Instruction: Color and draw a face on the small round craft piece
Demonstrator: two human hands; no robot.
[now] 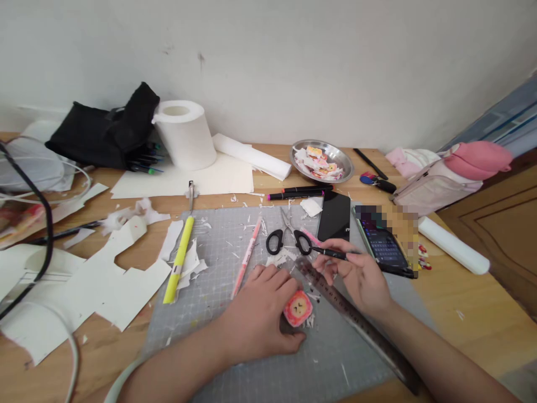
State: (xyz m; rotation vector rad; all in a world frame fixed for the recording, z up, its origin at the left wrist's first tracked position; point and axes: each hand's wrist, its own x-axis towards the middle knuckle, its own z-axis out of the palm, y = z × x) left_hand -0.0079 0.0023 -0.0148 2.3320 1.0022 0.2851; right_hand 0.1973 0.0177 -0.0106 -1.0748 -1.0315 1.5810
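My left hand [264, 313] rests on the grey cutting mat [335, 364], thumb and forefinger curled around a small rounded pink-and-yellow piece [298, 308] with a dark face drawn on it. Between the fingers of my right hand [363, 277] is a slim black pen [331, 253], its tip pointing left, apart from the piece. A clear ruler [352, 313] runs slantwise under that hand. Black-handled scissors [287, 232] lie just beyond, beside paper scraps. Left of them is an orange-pink marker [246, 257].
A yellow craft knife [179, 260] lies near cut white paper [130, 285]. Behind stand a paper roll [187, 134] and a steel bowl [349, 168] of coloured cutouts. Two phones, one dark [334, 215] and one lit [386, 246], lie right. Cables [47, 224] cross the left side.
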